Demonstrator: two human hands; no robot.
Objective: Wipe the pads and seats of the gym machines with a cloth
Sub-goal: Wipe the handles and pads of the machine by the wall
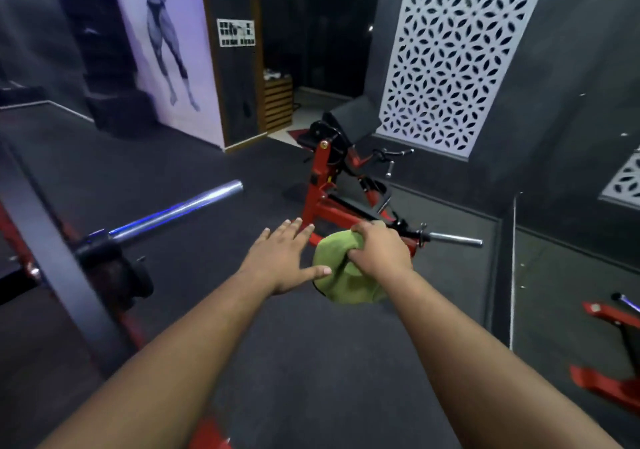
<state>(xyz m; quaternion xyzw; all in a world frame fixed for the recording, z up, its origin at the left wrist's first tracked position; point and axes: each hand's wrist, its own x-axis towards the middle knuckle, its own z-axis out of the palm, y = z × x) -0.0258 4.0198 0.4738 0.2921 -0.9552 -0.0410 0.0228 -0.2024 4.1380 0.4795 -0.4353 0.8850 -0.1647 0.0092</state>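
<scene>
My right hand (379, 249) grips a bunched green cloth (341, 282) in mid-air above the dark floor. My left hand (287, 258) is stretched out flat beside it, fingers straight, thumb tip close to the cloth. Ahead on the floor stands a red and black gym machine (325, 185) with a dark pad (320, 128) at its top. Both hands are well short of that machine.
A chrome barbell sleeve (180, 208) juts in from a red and grey rack (52, 241) on the left. A bar end (457, 240) sticks out of the machine's base. Another red frame (609, 372) sits at the right. White lattice panel (460, 50) on the wall.
</scene>
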